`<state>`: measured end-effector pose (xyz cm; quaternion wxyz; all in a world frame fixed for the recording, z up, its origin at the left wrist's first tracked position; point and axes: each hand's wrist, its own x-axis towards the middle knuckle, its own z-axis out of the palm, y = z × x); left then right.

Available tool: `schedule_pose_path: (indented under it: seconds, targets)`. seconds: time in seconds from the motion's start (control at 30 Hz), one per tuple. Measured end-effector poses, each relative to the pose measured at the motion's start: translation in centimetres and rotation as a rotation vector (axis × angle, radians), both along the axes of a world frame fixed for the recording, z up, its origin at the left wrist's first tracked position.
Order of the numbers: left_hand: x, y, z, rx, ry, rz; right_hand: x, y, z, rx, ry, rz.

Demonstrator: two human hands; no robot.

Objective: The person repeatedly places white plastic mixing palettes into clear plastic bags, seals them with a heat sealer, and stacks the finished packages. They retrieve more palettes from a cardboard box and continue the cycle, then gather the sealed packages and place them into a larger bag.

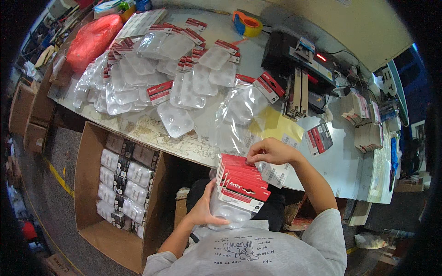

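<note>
My left hand grips a fanned stack of clear-bagged white plastic palettes at the table's front edge, its thumb lying across the front bag. Red header cards top the bags, overlapping like steps. At the far end of the stack, my right hand pinches the edge of a red header card between thumb and fingers. Under and beside that hand lie white barcode label sheets and a yellow sheet. Just beyond the stack, more bagged palettes rest on the table.
A heap of bagged palettes covers the table's left. A red plastic bag sits behind it, with a tape dispenser at the back. To the right are a black machine and stacked cards. An open carton holds packed palettes.
</note>
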<state>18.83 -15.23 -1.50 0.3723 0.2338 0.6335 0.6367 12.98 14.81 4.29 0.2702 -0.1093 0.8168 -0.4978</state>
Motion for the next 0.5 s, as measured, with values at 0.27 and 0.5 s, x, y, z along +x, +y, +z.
schedule_pose_path:
  seconds: [0.27,0.5]
  targets:
    - [-0.3,0.4,0.4,0.051,-0.075,0.057,-2.0,-0.4,0.9,0.163,0.181,-0.005]
    - [-0.5,0.6,0.7,0.080,-0.037,0.038,-3.0,0.3,-0.3,-0.195,-0.176,0.262]
